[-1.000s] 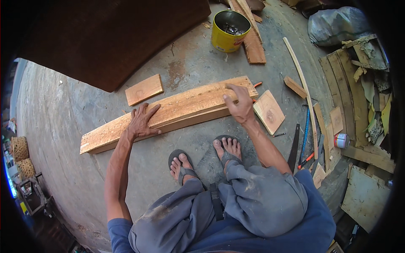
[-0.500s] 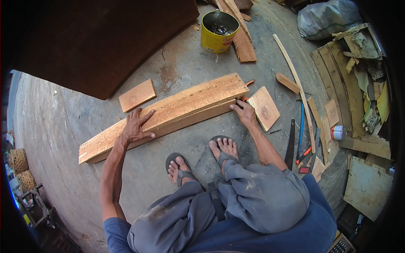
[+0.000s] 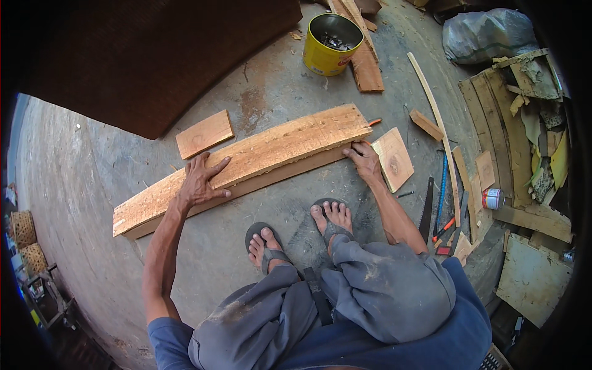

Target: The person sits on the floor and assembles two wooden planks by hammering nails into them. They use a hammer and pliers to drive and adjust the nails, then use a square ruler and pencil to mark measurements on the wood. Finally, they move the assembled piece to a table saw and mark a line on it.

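Two long wooden boards lie one on top of the other, slanting across the floor in front of my feet. My left hand (image 3: 202, 180) rests with spread fingers on the rough face of the upper board (image 3: 280, 145), left of its middle. At the right end, my right hand (image 3: 364, 160) closes around the edge of the lower board (image 3: 290, 172), its thumb on the near side. An orange handle (image 3: 374, 122) sticks out past that end, and more orange shows beside my right fingers. The rest of that tool is hidden.
Behind the boards lies a short plank (image 3: 205, 134); a square wood piece (image 3: 394, 159) is by my right hand. A yellow can (image 3: 332, 52) of metal bits stands farther off. To the right are a saw blade (image 3: 427, 209), a wood strip (image 3: 436, 117) and a small tin (image 3: 493, 198).
The view has shifted slightly, moving much of the scene to the right in the picture. Both hands keep their places on the boards.
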### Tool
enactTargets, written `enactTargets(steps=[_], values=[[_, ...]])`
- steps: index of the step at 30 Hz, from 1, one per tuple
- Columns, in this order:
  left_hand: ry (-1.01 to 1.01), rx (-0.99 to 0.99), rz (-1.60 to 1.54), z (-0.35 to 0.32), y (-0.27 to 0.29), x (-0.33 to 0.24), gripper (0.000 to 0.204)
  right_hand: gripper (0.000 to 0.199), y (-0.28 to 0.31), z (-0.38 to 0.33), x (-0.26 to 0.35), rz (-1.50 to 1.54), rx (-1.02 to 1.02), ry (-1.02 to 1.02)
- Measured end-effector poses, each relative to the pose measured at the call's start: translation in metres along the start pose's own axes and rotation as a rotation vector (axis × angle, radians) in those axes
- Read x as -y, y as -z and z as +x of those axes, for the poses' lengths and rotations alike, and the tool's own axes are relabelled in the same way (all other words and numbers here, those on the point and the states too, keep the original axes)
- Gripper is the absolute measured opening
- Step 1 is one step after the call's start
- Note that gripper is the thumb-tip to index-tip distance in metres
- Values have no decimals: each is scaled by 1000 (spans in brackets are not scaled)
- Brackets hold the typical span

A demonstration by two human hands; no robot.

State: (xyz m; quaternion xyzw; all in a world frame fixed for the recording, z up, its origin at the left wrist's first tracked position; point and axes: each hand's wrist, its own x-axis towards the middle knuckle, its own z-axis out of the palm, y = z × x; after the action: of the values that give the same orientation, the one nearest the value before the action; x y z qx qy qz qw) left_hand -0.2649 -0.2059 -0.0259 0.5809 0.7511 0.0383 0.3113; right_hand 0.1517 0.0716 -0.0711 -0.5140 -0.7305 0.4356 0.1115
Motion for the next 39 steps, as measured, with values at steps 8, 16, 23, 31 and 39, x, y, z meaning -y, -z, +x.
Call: enactTargets(steps=[8, 16, 23, 31, 39], values=[[-33, 51, 9, 9, 7, 9, 105, 40, 8, -5, 1, 104, 55, -23], [-36, 53, 9, 5, 9, 14, 105, 37, 16, 6, 3, 109, 121, 86], [-15, 49, -3, -2, 2, 14, 105, 34, 15, 17, 10, 83, 180, -46], [-29, 60, -13, 3, 5, 17, 108, 34, 14, 21, -1, 148, 169, -70], [-37, 106, -21, 16, 11, 9, 109, 31, 11, 19, 0, 235, 207, -55]])
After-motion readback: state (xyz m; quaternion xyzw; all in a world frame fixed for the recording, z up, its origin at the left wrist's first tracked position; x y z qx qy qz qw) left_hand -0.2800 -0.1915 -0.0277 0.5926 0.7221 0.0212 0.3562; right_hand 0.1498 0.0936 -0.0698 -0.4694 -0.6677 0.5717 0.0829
